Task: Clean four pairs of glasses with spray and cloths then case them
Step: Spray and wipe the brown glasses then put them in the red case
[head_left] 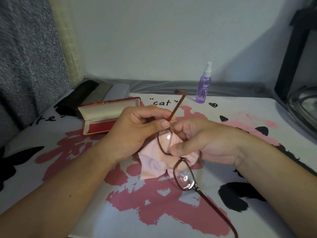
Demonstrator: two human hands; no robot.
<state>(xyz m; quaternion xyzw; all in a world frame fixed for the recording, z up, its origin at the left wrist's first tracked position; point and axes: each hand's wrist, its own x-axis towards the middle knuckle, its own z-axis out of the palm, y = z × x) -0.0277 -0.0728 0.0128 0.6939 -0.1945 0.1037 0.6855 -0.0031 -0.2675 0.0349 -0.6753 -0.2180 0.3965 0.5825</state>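
1. Above a cat-print table cover (197, 107), a person holds a pair of red-brown glasses (184, 176) at mid-scene, temples unfolded.
2. Left hand (137, 127): thumb and forefinger pinch the far temple near its hinge; that temple's tip points away toward the wall.
3. Right hand (202, 141): thumb and fingers pinch a pink cloth (151, 167) around the far lens. The fingers behind the lens are mostly hidden.
4. Nearer lens shows wet spots and glare; the near temple runs down and is cut off at the bottom edge.
5. At far left, an open red case (106, 115) lies beside the left hand. Behind it sit three more cases (96, 93), dim and hard to tell apart.
6. A purple spray bottle (204, 86) stands upright at the far side, well apart from the hands.
7. At far right, a dark stand and a shiny curved object are cut off by the edge.
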